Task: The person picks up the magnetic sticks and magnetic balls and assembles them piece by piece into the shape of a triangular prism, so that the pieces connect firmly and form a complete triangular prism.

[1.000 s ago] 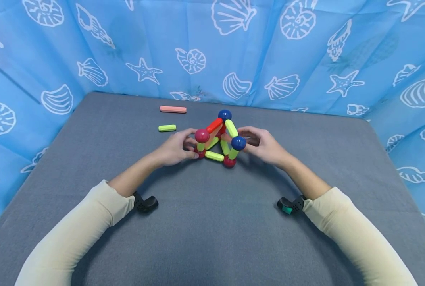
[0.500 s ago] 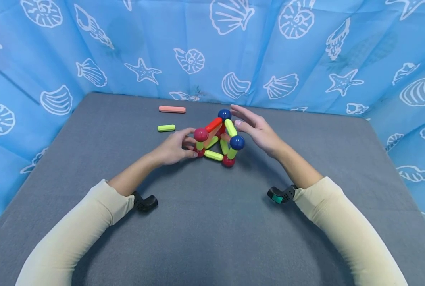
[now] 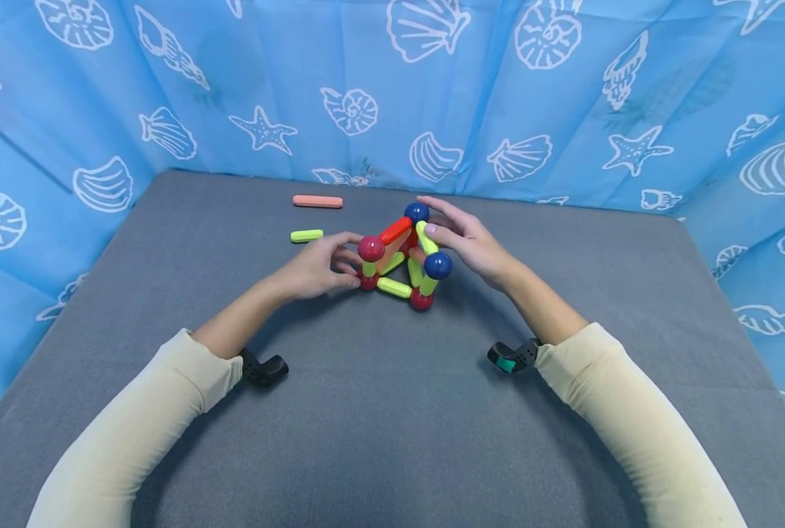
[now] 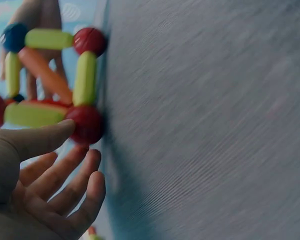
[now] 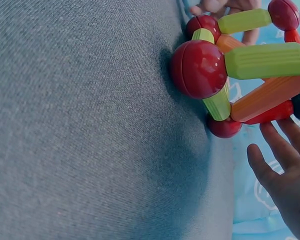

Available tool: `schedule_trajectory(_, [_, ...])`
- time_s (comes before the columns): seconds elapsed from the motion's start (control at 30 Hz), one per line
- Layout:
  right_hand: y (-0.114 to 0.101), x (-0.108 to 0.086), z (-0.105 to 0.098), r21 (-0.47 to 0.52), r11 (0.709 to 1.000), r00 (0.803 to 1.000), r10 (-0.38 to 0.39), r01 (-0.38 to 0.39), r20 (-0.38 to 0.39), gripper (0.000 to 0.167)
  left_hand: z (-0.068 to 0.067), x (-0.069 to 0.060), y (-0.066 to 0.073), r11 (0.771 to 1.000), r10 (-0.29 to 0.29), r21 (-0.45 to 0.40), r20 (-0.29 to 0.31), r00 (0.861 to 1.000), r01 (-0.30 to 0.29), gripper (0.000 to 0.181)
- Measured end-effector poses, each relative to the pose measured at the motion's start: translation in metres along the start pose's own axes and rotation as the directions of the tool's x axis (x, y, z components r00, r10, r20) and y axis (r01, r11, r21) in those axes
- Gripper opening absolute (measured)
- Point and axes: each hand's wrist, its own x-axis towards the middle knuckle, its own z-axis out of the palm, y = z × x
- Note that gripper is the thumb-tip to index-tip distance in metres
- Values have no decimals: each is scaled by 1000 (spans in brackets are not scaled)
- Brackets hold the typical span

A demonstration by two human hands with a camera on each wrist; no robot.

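Observation:
A magnetic stick-and-ball frame (image 3: 394,287) stands on the grey table. Yellow-green, red and orange sticks join red and blue balls. At its lower left corner, my left hand (image 3: 319,270) holds a red ball (image 4: 86,125); the thumb lies on it and the fingers are behind and beneath. My right hand (image 3: 467,238) grips the upper back corner around the blue ball (image 3: 416,213), thumb at the yellow-green top stick (image 3: 426,238). In the right wrist view, its fingers reach the red upright stick (image 5: 271,113). The right thumb is out of sight there.
An orange stick (image 3: 317,201) and a short yellow-green stick (image 3: 306,236) lie loose behind the left hand. A blue curtain (image 3: 379,95) with shell prints hangs along the back and sides of the grey table (image 3: 392,425).
My right hand has risen from the frame's right side to its upper back corner and closed in on the blue ball. The left hand stays at the lower left red ball.

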Motion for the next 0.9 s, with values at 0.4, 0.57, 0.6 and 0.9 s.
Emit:
schedule_trajectory(0.4, [2, -2, -2, 10, 1000, 1000, -7, 7, 5, 56, -74, 37, -20, 948, -45, 281, -349, 936, 150, 44])
schedule_trajectory(0.57, [4, -1, -2, 21, 1000, 1000, -1, 1, 6, 56, -85, 48, -40, 892, -125, 359, -387, 914, 274, 52])
schedule_trajectory(0.6, [4, 0, -1, 22, 1000, 1000, 0, -1, 5, 56, -86, 49, -42, 889, -146, 354, -382, 913, 291, 53])
schedule_trajectory(0.9, [4, 2, 0, 28, 1000, 1000, 8, -8, 2, 57, -79, 55, -51, 871, -171, 356, -424, 889, 338, 44])
